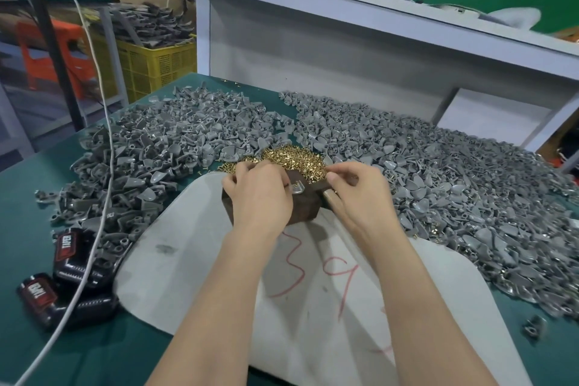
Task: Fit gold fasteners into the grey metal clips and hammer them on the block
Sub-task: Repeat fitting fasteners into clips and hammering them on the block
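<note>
Black battery packs (67,263), left of the dark wooden block (305,211), read roughly "TAPER". Red scrawl on the off-white sheet (194,260) under the block is unreadable. Left hand (260,194) curls over the block top beside one grey metal clip (296,189); grip hidden. Right hand (360,194) has thumb and forefinger pinched narrow at the gold fastener pile (294,158) behind the block; contents unclear. Grey clip heaps (150,150) flank the block.

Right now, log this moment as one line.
phase: fitting | left hand: on block, at grey clip | right hand: at gold fastener pile | grips: unclear
</note>
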